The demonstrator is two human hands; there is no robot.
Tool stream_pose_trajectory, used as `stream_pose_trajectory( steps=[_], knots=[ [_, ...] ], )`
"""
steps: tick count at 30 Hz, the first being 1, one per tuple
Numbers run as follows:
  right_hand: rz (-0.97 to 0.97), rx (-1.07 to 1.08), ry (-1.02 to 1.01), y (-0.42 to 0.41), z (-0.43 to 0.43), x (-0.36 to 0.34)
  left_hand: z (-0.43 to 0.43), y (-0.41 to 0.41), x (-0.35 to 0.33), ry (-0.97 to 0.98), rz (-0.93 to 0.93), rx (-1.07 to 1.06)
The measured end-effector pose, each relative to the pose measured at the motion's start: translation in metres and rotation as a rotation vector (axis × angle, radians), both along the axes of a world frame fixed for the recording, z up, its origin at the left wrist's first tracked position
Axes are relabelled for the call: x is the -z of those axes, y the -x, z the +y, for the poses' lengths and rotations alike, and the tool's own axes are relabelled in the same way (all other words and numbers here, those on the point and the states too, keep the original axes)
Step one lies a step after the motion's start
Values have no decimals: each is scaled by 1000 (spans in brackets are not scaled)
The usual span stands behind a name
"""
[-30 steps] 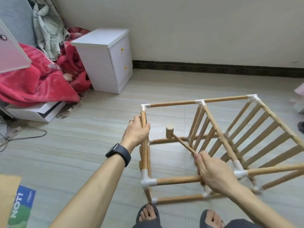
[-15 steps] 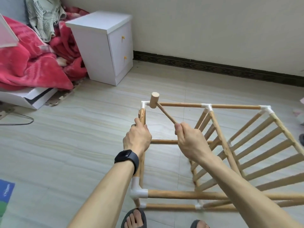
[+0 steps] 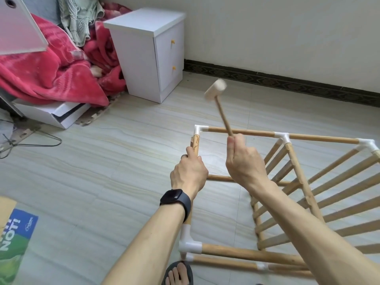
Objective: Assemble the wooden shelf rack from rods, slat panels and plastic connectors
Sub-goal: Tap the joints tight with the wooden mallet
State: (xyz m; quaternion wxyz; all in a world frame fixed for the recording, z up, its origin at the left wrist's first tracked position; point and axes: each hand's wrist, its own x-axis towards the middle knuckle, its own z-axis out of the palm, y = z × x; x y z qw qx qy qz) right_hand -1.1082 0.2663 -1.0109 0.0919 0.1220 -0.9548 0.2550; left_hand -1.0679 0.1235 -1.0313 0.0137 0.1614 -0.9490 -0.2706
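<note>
The wooden shelf rack (image 3: 308,182) lies on its side on the floor, built of rods, slat panels and white plastic connectors. My left hand (image 3: 188,174) grips the near-left upright rod (image 3: 195,144) just below the white corner connector (image 3: 198,129). My right hand (image 3: 243,161) holds the handle of a small wooden mallet (image 3: 216,90). The mallet head is raised and blurred above that corner connector. A second corner connector (image 3: 189,244) shows near my feet.
A white two-drawer cabinet (image 3: 152,52) stands at the back by the wall. Red blankets (image 3: 51,70) and a white box (image 3: 51,114) lie at the left. A wire hanger (image 3: 30,144) and a printed cardboard sheet (image 3: 12,237) lie on the floor. My sandalled foot (image 3: 177,273) is under the rack's edge.
My right hand has swung the mallet up from the corner connector, so its head is now well above the rack. My left hand keeps its grip on the upright rod.
</note>
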Motion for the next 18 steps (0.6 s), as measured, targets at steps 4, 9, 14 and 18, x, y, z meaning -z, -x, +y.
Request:
stream_pose_trajectory(
  steps=[4,9,14,18],
  knots=[
    [6,16,-97,-2,5,5,2,-1,-1,-3,12,2],
    [-86,0,-194,-5,4,8,1,0,0,12,8,-6],
    [-148,41,-110,-7,12,1,1,0,-1,27,13,-5],
    [-203,116,66,-20,46,-1,1,0,-1,61,-3,4]
  ],
)
